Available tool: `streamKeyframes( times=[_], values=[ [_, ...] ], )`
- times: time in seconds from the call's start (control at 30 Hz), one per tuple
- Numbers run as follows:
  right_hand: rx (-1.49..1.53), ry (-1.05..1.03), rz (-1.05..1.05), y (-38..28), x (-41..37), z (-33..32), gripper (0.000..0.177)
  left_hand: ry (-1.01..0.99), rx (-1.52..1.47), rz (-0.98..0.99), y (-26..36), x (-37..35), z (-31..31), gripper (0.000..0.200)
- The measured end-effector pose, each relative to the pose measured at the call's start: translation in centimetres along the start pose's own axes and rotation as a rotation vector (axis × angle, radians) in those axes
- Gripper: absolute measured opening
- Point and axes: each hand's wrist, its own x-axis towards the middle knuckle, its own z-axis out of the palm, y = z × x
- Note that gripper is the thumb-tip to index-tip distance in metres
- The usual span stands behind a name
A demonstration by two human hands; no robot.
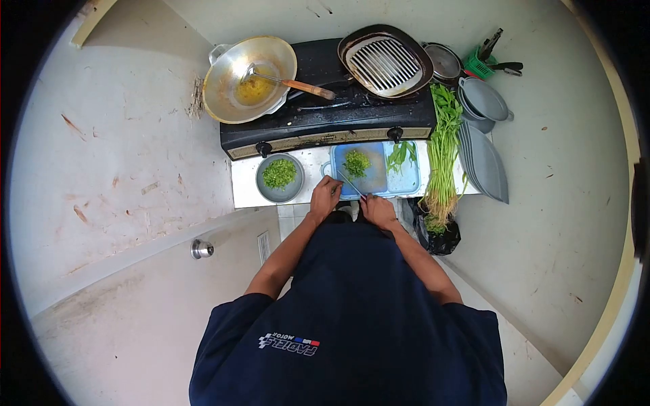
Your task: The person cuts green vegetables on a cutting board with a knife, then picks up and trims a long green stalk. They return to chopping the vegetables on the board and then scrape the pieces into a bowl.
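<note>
My right hand [378,210] is closed on the handle of a knife [350,183], whose thin blade points up and left over a blue cutting board [378,181]. My left hand [326,196] is at the board's lower left corner, near the blade, its fingers curled together; whatever is in them is hidden. A small heap of chopped greens [356,162] lies on the board beyond the blade. Whole green leaves [402,156] rest on the board's lighter right part. Left of the board stands a grey bowl [285,196] holding more chopped greens [279,174].
Behind the board is a black gas stove [318,128] carrying a wok [223,84] with a wooden-handled ladle [308,88] and a grill pan [386,64]. To the right lie long-stemmed greens with roots [443,152], grey plates [484,162] and a black plastic bag [443,242].
</note>
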Motion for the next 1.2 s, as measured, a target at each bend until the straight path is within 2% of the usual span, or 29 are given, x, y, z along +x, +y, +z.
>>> streamKeyframes(
  times=[0.33,0.63,1.2],
  values=[
    [0.058,-0.044,-0.018,0.3,0.2,-0.1,0.044,-0.015,0.056,-0.016,0.7,1.1,0.0,0.01],
    [0.041,-0.052,0.012,0.7,0.0,0.1,0.043,-0.032,0.105,0.048,0.5,2.0,0.1,0.009],
    [0.016,-0.112,0.018,0.7,0.6,-0.8,0.042,0.024,0.109,0.035,0.7,1.6,0.1,0.011]
  ],
)
